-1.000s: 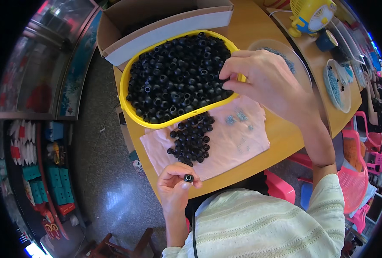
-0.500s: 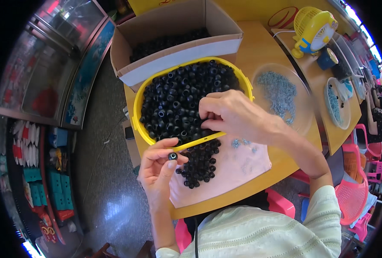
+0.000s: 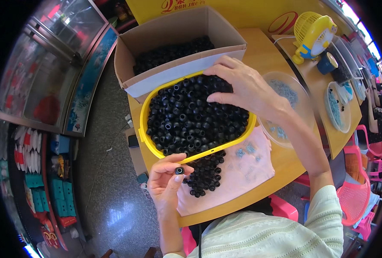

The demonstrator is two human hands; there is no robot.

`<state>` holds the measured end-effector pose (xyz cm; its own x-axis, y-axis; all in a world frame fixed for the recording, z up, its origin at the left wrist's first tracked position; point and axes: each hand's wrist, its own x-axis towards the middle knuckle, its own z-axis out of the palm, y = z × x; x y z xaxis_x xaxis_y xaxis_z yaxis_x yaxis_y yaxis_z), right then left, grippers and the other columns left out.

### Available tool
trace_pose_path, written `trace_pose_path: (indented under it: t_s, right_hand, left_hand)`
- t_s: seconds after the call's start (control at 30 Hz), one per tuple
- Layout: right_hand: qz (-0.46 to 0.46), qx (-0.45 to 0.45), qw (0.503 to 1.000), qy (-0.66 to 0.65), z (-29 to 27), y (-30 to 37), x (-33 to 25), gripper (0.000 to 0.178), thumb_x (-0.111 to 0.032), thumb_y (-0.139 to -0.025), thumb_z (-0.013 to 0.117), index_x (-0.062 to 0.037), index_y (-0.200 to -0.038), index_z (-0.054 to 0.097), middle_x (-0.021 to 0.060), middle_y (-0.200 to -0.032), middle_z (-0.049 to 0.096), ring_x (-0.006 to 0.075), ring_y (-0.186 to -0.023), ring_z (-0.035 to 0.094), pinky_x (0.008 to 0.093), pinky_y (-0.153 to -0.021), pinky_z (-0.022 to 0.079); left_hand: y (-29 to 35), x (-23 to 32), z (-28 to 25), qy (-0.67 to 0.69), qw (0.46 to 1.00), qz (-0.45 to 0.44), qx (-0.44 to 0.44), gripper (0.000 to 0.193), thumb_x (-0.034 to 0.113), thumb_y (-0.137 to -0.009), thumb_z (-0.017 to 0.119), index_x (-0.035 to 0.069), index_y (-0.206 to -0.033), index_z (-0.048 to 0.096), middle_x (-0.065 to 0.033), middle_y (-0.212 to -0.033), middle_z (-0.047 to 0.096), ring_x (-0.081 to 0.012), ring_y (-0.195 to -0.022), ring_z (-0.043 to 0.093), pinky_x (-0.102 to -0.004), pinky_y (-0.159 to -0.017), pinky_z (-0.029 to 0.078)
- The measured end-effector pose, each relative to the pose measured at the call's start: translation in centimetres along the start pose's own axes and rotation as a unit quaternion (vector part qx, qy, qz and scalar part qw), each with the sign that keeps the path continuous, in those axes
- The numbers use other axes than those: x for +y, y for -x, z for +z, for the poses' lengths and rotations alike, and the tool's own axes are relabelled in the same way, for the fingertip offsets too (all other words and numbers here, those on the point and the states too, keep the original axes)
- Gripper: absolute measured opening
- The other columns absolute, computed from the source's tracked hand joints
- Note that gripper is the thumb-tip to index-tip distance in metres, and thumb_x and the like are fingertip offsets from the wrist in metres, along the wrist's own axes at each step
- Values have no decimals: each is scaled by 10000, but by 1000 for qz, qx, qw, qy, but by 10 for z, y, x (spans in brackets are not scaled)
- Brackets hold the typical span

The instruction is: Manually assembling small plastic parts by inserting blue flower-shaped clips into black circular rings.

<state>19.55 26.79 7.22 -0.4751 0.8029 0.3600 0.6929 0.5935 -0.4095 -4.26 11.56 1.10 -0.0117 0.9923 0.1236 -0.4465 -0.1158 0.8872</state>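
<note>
one black ring-shaped piece (image 3: 180, 170) is located slightly left of centre in the lower half of the frame, with its round opening facing the camera. the left hand (image 3: 161, 184) retains this piece in a narrow pinch at the fingertips, with the thumb against its lower side. the left hand is positioned just beside the near edge of an oval yellow tub (image 3: 144, 122) at the centre of the frame. loose black pieces (image 3: 184, 124) of similar form fill the tub. the right hand (image 3: 247, 91) is positioned over the upper right part of the tub, with thumb and fingers set wide apart; contact with the pieces below cannot be determined. a pink cloth (image 3: 238, 177) lies below the tub in the frame and carries a further group of black pieces (image 3: 204, 179) and small light-blue clusters (image 3: 241, 153). a cardboard box (image 3: 169, 77), upper centre, stands beside the tub and contains dark pieces (image 3: 174, 53). a clear round tray (image 3: 306, 109), right of centre, contains light-blue items (image 3: 285, 91). the cloth, tub, box and tray are supported by a wooden table (image 3: 255, 48). a yellow fan (image 3: 313, 34) stands at upper right, next to a dark blue cup (image 3: 326, 63). a pink chair (image 3: 354, 195) is located at lower right.
</note>
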Motion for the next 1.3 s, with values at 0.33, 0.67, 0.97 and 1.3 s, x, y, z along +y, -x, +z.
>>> trace_pose_path:
  t_s: [0.33,0.67,0.97,1.3]
  right_hand:
    - [26,-66,993,-94,16,0,-35,382,-150,-773,717,21,-1062,537,164,-1079,543,338,-1004,575,391,-873,480]
    - [-26,-17,987,-157,35,1,-56,339,-123,-782,711,-4,-1041,528,134,-998,536,321,-860,592,381,-753,486]
    - [-12,-70,980,-183,13,1,-64,307,-125,-788,683,32,-1034,588,165,-1028,582,350,-917,608,419,-797,490]
    - [-77,2,997,30,49,-65,-66,168,-181,-790,675,-20,-840,667,98,-874,616,290,-820,616,384,-696,498]
  left_hand:
    - [-1,2,-3,16,1000,-2,-9,210,43,-835,661,18,-1024,572,-220,-1172,579,-237,-882,664,-320,-792,553]
    - [-2,2,-1,25,1000,-7,-8,217,42,-826,676,22,-1018,576,-222,-1167,582,-240,-886,663,-325,-795,552]
    - [-1,0,-4,36,999,-6,-5,215,41,-821,678,24,-1012,580,-227,-1161,586,-240,-883,659,-345,-802,555]
    - [-1,0,-3,32,999,-11,-10,210,40,-823,675,27,-1010,582,-228,-1151,591,-234,-876,657,-352,-811,557]
